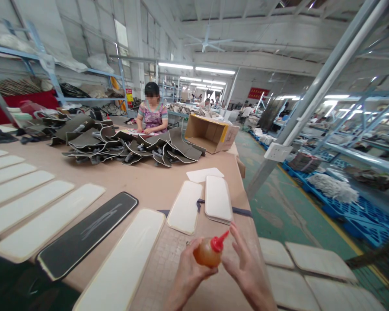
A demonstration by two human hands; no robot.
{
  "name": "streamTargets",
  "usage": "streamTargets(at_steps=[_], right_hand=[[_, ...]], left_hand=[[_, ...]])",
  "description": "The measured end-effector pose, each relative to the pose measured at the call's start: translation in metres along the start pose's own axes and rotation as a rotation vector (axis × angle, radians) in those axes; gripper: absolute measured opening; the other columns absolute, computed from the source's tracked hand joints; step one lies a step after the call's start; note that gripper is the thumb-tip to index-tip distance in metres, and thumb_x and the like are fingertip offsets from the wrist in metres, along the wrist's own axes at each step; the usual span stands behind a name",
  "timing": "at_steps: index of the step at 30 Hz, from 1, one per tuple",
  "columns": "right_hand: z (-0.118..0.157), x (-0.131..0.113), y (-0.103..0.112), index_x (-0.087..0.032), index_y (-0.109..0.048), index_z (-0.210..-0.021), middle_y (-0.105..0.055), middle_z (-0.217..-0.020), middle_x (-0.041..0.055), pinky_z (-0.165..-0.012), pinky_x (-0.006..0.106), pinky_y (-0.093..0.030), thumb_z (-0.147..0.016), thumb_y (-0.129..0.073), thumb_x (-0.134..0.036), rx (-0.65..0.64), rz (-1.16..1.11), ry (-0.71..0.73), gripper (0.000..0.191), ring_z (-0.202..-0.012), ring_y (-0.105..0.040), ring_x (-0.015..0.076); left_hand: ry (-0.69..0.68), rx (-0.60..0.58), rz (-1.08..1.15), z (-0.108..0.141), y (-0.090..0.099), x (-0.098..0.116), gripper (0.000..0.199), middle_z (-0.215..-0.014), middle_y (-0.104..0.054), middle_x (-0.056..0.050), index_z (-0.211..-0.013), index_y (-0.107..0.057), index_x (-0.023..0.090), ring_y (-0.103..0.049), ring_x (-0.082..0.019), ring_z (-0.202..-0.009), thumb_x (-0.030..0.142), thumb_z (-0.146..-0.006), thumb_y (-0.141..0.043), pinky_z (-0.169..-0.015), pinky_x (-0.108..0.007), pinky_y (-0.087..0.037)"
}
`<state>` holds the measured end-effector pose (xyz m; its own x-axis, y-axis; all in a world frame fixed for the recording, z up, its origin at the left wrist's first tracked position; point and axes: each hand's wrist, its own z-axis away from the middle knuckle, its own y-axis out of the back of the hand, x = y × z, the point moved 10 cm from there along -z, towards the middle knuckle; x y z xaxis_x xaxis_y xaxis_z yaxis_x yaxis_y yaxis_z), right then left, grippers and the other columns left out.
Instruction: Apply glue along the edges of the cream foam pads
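My left hand [190,270] is wrapped round a squeeze bottle [208,255] of amber liquid, which is tilted with its red nozzle pointing up and to the right. Just right of the bottle is my right hand [243,263], its fingers apart and nothing in them. Beyond my hands lie a stack of white rounded panels [218,196] and a single white panel [185,207]. A long white panel [126,255] lies to the left, beside a dark panel [90,233] with pale streaks across its middle.
Several more white panels [35,216] line the table's left side. A heap of dark olive pieces [126,144] and an open cardboard box [210,133] stand farther back. Another person [152,112] works behind the heap. A metal post [288,116] rises beyond the table's right edge.
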<state>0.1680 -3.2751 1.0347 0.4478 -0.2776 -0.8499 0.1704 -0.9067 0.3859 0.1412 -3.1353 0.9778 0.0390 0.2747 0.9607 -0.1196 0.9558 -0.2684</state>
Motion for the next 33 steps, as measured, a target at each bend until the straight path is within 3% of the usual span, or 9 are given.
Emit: streamTargets(at_steps=[2, 5, 13, 18, 22, 25, 29, 31, 33], right_hand=[[0.000, -0.014, 0.009, -0.029, -0.026, -0.140, -0.019, -0.149, 0.0075, -0.102, 0.047, -0.031, -0.081, -0.051, -0.059, -0.170, -0.267, 0.026, 0.070, -0.133, -0.022, 0.0275], [-0.011, -0.032, 0.029, -0.033, -0.042, -0.132, -0.022, -0.148, 0.0041, -0.107, 0.046, -0.019, -0.081, -0.057, -0.052, -0.213, -0.229, 0.034, 0.057, -0.135, -0.015, 0.0251], [-0.027, -0.064, -0.018, -0.027, -0.064, -0.108, -0.046, -0.134, 0.0064, -0.105, 0.044, -0.026, -0.084, -0.059, -0.041, -0.649, -0.171, -0.025, 0.028, -0.126, -0.037, 0.0238], [-0.029, -0.064, -0.010, -0.024, -0.067, -0.092, -0.058, -0.118, 0.0068, -0.104, 0.043, -0.028, -0.083, -0.059, -0.043, -0.412, 0.030, 0.097, 0.022, -0.124, -0.037, 0.0244], [-0.029, -0.031, -0.003, -0.019, -0.064, -0.090, -0.060, -0.109, 0.0140, -0.101, 0.054, -0.029, -0.081, -0.057, -0.051, 0.025, 0.163, 0.061, 0.034, -0.112, -0.047, 0.0311], [-0.021, -0.012, -0.008, -0.014, -0.061, -0.093, -0.057, -0.112, 0.0201, -0.102, 0.060, -0.024, -0.083, -0.051, -0.055, 0.177, 0.176, 0.025, 0.044, -0.115, -0.044, 0.0343], [-0.012, -0.013, 0.007, -0.015, -0.042, -0.130, -0.032, -0.141, 0.0160, -0.102, 0.050, -0.032, -0.084, -0.049, -0.055, 0.094, 0.076, 0.008, 0.061, -0.130, -0.029, 0.0292], [-0.015, -0.022, 0.029, -0.020, -0.035, -0.136, -0.017, -0.149, 0.0095, -0.106, 0.047, -0.024, -0.088, -0.044, -0.050, 0.055, -0.087, 0.025, 0.058, -0.134, -0.018, 0.0257], [-0.026, -0.028, 0.038, -0.024, -0.041, -0.133, -0.022, -0.148, 0.0080, -0.107, 0.047, -0.022, -0.089, -0.047, -0.046, -0.070, -0.162, -0.001, 0.050, -0.134, -0.020, 0.0246]], left_hand=[[0.010, -0.056, 0.036, 0.004, 0.000, 0.006, 0.060, -0.098, -0.064, -0.007, -0.108, -0.062, 0.014, -0.054, -0.025, -0.096, 0.029, -0.052, -0.080, -0.084, -0.033, -0.041], [0.035, -0.198, 0.128, 0.011, -0.013, 0.017, 0.055, -0.089, -0.064, -0.004, -0.104, -0.065, 0.013, -0.053, -0.020, -0.086, 0.028, -0.053, -0.080, -0.078, -0.028, -0.039], [0.137, -0.532, 0.170, 0.028, -0.050, 0.031, 0.045, -0.083, -0.061, -0.001, -0.091, -0.070, 0.012, -0.048, -0.014, -0.077, 0.021, -0.049, -0.083, -0.071, -0.023, -0.034], [0.073, -0.396, 0.076, 0.022, -0.039, 0.027, 0.046, -0.089, -0.064, -0.002, -0.095, -0.068, 0.013, -0.052, -0.018, -0.083, 0.020, -0.051, -0.081, -0.074, -0.025, -0.038], [-0.133, -0.024, -0.154, 0.001, -0.016, 0.026, 0.047, -0.101, -0.062, -0.007, -0.104, -0.063, 0.015, -0.055, -0.024, -0.092, 0.021, -0.058, -0.075, -0.081, -0.031, -0.042], [-0.217, 0.180, -0.240, -0.010, 0.002, 0.022, 0.051, -0.108, -0.060, -0.010, -0.105, -0.061, 0.015, -0.053, -0.028, -0.101, 0.023, -0.056, -0.077, -0.088, -0.036, -0.041], [-0.064, 0.108, -0.082, -0.015, 0.015, 0.005, 0.061, -0.107, -0.063, -0.010, -0.109, -0.060, 0.013, -0.055, -0.027, -0.100, 0.027, -0.053, -0.080, -0.088, -0.034, -0.041], [0.013, -0.019, 0.030, -0.010, 0.012, 0.004, 0.056, -0.098, -0.064, -0.008, -0.108, -0.061, 0.012, -0.056, -0.023, -0.092, 0.032, -0.059, -0.078, -0.082, -0.031, -0.042], [0.062, -0.187, 0.127, -0.001, 0.000, 0.009, 0.051, -0.091, -0.064, -0.006, -0.102, -0.063, 0.011, -0.056, -0.019, -0.085, 0.033, -0.059, -0.078, -0.076, -0.028, -0.041]])
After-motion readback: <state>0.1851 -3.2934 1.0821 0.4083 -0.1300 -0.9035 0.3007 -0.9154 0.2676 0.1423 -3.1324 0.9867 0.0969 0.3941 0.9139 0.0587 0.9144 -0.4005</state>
